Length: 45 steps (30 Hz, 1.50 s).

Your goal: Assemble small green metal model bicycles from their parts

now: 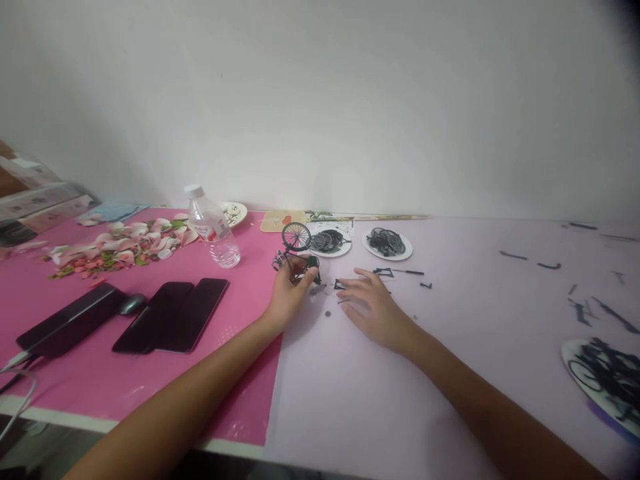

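Observation:
My left hand (293, 287) grips a small black model bicycle (297, 239), one spoked wheel pointing up and away from me. Its lower parts are partly covered by my fingers. My right hand (370, 300) rests over the pale sheet with fingers spread, beside small black frame-like pieces (384, 272). Whether a fingertip touches the piece by the index finger I cannot tell. A small dark round piece (328, 313) lies between my hands, and a thin black screwdriver-like rod (409, 272) lies just past the right hand.
Behind my hands stand a white plate of black wheels (345, 252) and another white plate (407, 253) of black parts. Loose black parts (549, 266) and a fuller plate (567, 347) lie right. Left are a water bottle (213, 230), phones (193, 317), a power bank (70, 320) and artificial petals (125, 243).

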Motion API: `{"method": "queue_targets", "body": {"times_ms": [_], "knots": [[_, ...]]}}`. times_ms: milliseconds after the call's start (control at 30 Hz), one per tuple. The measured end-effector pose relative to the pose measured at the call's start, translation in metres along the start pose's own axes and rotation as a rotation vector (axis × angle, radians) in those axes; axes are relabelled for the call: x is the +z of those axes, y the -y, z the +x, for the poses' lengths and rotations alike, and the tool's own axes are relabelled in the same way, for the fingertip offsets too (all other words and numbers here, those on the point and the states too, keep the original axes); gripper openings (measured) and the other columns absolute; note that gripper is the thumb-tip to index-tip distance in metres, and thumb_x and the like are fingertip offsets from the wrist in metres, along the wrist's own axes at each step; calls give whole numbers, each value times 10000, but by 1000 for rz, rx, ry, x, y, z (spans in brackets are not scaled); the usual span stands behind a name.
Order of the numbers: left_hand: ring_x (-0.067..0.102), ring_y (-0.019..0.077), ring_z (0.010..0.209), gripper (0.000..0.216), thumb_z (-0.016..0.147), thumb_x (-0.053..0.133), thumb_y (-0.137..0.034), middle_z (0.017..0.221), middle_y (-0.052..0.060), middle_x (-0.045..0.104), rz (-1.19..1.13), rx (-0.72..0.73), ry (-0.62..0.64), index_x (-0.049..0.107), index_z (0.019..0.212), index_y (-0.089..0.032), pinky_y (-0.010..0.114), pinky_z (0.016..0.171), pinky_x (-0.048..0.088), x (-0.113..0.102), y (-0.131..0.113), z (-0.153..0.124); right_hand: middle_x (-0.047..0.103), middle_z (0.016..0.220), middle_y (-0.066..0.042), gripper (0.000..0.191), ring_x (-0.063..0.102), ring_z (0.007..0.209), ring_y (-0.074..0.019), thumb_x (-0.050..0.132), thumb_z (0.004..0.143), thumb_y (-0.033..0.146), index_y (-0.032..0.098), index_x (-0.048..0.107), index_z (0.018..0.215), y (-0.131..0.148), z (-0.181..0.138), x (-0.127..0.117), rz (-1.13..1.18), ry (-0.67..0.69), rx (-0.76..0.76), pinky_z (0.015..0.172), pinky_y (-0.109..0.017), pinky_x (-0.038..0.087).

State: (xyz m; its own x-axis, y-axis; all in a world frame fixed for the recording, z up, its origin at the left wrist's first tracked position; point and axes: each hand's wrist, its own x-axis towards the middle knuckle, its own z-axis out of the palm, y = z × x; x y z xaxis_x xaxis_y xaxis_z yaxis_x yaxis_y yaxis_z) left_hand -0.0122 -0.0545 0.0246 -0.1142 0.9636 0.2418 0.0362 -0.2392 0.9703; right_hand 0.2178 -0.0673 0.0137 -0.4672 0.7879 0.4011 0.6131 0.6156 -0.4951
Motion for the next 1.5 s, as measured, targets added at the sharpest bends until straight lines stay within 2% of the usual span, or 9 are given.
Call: {"method": "queue_targets", "body": {"times_ms": [133, 467, 833, 1100, 1233, 1500], "knots": [[622, 163, 857, 319, 879, 743, -434, 962, 52, 664, -8, -8, -5, 638, 1031, -174, 299, 776, 526, 0, 1, 0, 695, 1380, -41, 218, 386, 1472, -348, 653, 961, 317, 280, 780, 1135, -4, 0, 1, -69, 28, 9, 1185, -612, 389], [612, 169, 848, 353, 855, 750, -454, 935, 45, 637, -8, -32, 23, 617, 1025, -175, 296, 748, 525, 2, -6, -3, 739, 1306, -72, 259, 486, 1370, -353, 573, 1014, 282, 212, 785, 1144, -2, 4, -5, -116, 14, 17, 1148, -583, 451], [644, 181, 875, 317, 885, 726, -415, 985, 72, 681, 61, 1, 31, 636, 1062, -168, 300, 772, 535, 3, -4, -4, 778, 1235, -54, 281, 545, 1292, -352, 549, 1005, 212, 269, 815, 1078, -14, 5, -5, -99, -48, 12, 1079, -626, 484], [655, 206, 979, 307, 922, 701, -406, 1068, 82, 682, 153, 51, 87, 621, 1113, -179, 310, 810, 522, 2, 3, -8, 785, 1223, -37, 301, 570, 1274, -338, 542, 1005, 167, 266, 821, 1061, -21, 6, -3, -109, -49, -3, 1075, -590, 490], [658, 203, 968, 277, 932, 693, -404, 1084, 83, 689, 171, 81, 109, 611, 1070, -179, 316, 823, 518, 2, 4, -10, 788, 1220, -36, 324, 580, 1264, -332, 523, 1006, 148, 252, 818, 1089, -25, 6, -3, -106, -59, -7, 1067, -571, 502], [656, 211, 985, 307, 927, 697, -417, 1080, 86, 687, 158, 58, 94, 622, 1106, -180, 313, 808, 521, 0, 0, -7, 796, 1181, -33, 344, 542, 1312, -335, 505, 1003, 141, 256, 793, 1153, -24, 6, -4, -100, -92, -26, 1087, -564, 474]]}}
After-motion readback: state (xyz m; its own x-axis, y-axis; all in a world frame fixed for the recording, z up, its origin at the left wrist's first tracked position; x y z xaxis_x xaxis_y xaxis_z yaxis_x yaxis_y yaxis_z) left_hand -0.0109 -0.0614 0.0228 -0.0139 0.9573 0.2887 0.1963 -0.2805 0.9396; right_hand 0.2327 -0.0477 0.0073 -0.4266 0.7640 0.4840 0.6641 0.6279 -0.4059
